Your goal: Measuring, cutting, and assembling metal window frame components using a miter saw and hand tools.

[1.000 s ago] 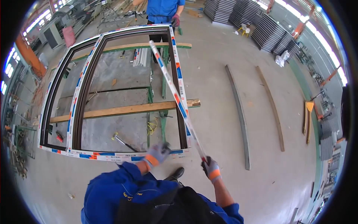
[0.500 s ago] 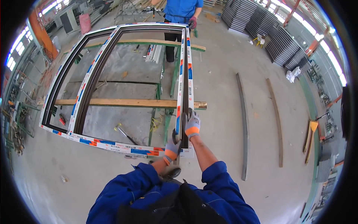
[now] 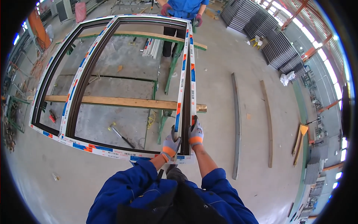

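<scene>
We have a long dark profile bar wrapped in white film with blue and orange marks [image 3: 185, 93] standing along the right side of the large rectangular window frame in the same film [image 3: 56, 100]. It runs from just in front of us to the far end, where a co-worker's gloved hand [image 3: 196, 19] meets it. The frame lies flat on two wooden beams set on green metal trestles: the near beam [image 3: 112, 101] crosses under the middle and the far beam [image 3: 149, 35] under the top.

Our left hand in a grey glove with an orange cuff [image 3: 170, 143] is wrapped around the bar's near end from the left, and our right hand in the same sort of glove [image 3: 195, 135] grips it from the right, thumbs up along the faces. Both are closed on the bar.

To seat the bar well, we judge that it should stay parallel to the frame's right member, and both ends should go down together with the person opposite. The pressure should be even, so the near corner meets the bottom rail squarely rather than twisting.

On the concrete floor [image 3: 231, 48] inside the frame lies a hammer with a pale head [image 3: 120, 135]. Two long loose strips [image 3: 235, 123] lie to our right, and stacks of grey profiles [image 3: 257, 33] stand beyond.
</scene>
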A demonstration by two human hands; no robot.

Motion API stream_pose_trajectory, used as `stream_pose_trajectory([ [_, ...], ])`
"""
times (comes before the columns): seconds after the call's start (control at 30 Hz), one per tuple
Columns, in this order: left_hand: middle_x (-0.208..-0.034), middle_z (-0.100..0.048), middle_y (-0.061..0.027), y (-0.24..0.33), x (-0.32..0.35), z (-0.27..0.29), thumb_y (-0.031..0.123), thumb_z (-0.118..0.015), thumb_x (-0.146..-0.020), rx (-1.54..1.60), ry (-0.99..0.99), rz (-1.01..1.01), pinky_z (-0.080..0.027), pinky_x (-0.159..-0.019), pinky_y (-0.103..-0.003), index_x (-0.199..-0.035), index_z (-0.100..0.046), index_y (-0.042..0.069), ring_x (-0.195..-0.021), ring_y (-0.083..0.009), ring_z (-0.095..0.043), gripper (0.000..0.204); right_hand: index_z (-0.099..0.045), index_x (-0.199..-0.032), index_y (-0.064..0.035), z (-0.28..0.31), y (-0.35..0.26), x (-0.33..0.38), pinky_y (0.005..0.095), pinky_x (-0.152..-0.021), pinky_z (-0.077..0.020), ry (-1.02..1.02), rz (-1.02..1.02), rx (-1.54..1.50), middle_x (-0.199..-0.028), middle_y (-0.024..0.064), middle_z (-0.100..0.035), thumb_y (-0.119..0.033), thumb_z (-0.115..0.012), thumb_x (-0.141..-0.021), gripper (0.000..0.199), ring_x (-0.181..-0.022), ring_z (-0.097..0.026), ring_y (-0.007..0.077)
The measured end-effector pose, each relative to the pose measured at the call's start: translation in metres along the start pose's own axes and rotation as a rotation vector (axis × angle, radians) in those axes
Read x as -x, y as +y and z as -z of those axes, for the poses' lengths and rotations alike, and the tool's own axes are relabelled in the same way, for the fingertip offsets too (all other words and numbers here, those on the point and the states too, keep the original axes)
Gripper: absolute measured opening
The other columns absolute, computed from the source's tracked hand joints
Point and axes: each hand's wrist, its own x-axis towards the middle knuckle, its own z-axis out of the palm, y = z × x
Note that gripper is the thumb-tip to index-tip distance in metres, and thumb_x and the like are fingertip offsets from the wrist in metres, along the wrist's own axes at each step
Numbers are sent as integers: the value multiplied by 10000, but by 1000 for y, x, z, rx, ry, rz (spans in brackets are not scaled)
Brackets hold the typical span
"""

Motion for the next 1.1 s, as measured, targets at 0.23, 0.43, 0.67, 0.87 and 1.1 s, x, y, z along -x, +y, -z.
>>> stream_pose_trajectory([
  [0.23, -1015, -653, -247, 10, -10, -6, 186, -685, -800, -79, 34, 77, -517, -795, -449, -1274, -509, 40, -933, -428, -623, 526, -333, -1442, -78, -3, -9, 14, 442, -977, -433, -70, -28, -168, -1258, 218, -539, -91, -544, -839, 639, -1157, -515, 396],
  [0.43, -1020, -660, -230, 8, -2, -9, 202, -672, -804, -43, 34, 85, -516, -805, -423, -1306, -498, 44, -949, -395, -640, 554, -311, -1449, -100, -18, 1, 21, 469, -906, -467, -22, 2, -244, -1155, 253, -548, -107, -590, -819, 689, -1065, -538, 430],
  [0.67, -1062, -642, -256, -24, -10, 34, 254, -671, -800, -261, -19, 162, -508, -834, -442, -1411, -407, 86, -985, -430, -618, 687, -327, -1397, -8, -33, -5, 17, 466, -942, -458, -112, -17, -293, -1208, 261, -478, -154, -650, -812, 684, -1109, -502, 439],
  [0.87, -1096, -624, -270, -30, -10, 24, 271, -661, -813, -284, 81, 86, -509, -804, -485, -1420, -396, 101, -951, -451, -613, 684, -359, -1360, 13, -38, -8, 14, 466, -935, -455, -87, 4, -280, -1182, 253, -490, -168, -670, -789, 675, -1091, -508, 437],
  [1.1, -1015, -657, -252, -37, 0, -3, 365, -571, -850, -733, 76, 375, -513, -780, -494, -1390, -394, 117, -915, -424, -638, 620, -438, -1324, 2, -29, -11, 5, 458, -929, -443, -214, -48, -280, -1130, 245, -543, -186, -617, -765, 617, -1049, -533, 424],
])
